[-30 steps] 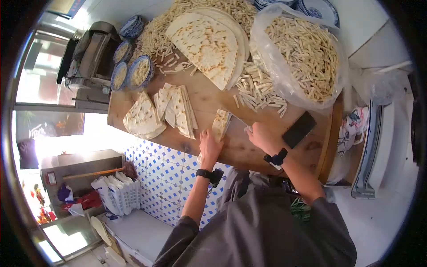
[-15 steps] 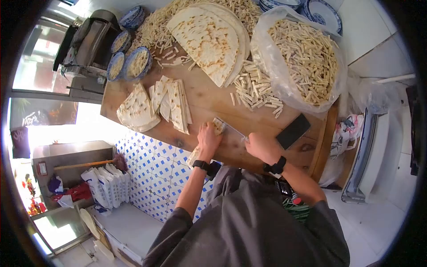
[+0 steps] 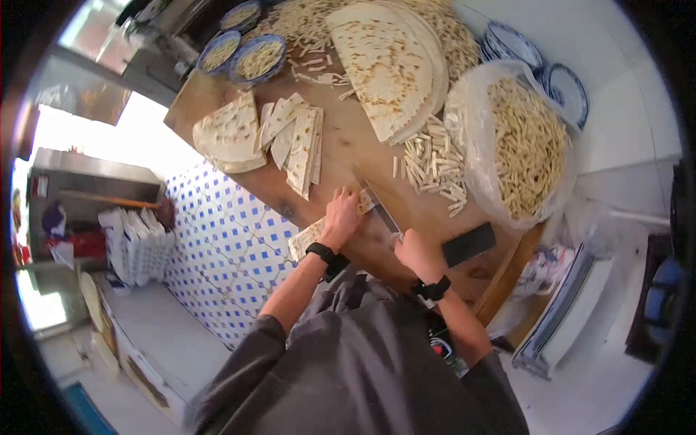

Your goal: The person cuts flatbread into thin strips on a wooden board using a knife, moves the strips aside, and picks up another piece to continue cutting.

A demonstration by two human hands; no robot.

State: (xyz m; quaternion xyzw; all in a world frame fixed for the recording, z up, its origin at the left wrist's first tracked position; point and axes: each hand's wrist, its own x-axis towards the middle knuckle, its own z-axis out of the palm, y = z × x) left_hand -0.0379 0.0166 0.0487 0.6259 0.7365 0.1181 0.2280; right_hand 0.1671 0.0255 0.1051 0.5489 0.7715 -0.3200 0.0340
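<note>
My left hand [image 3: 342,217] presses down on a browned flatbread strip [image 3: 304,240] near the table's front edge. Its fingers are bent over the strip, which shows on both sides of the hand. In my right hand [image 3: 420,255] is the handle of a knife [image 3: 385,215]. The blade points away from me, at the strip's right end, just beside my left fingertips. Beyond my left hand lie several cut flatbread strips [image 3: 304,156] and a folded flatbread wedge [image 3: 230,138]. Loose short flatbread sticks [image 3: 433,161] lie farther up the board.
Large folded flatbreads [image 3: 384,69] lie at the back. A plastic bag [image 3: 475,138] full of cut sticks stands at right, with blue-patterned bowls [image 3: 511,45] behind it. Filled bowls [image 3: 259,59] stand back left. A black phone [image 3: 468,245] rests right of my right hand.
The head view has turned, so the whole scene sits rotated. The knife's blade now shows its broad side, where earlier it looked thin. Both hands keep their holds.
</note>
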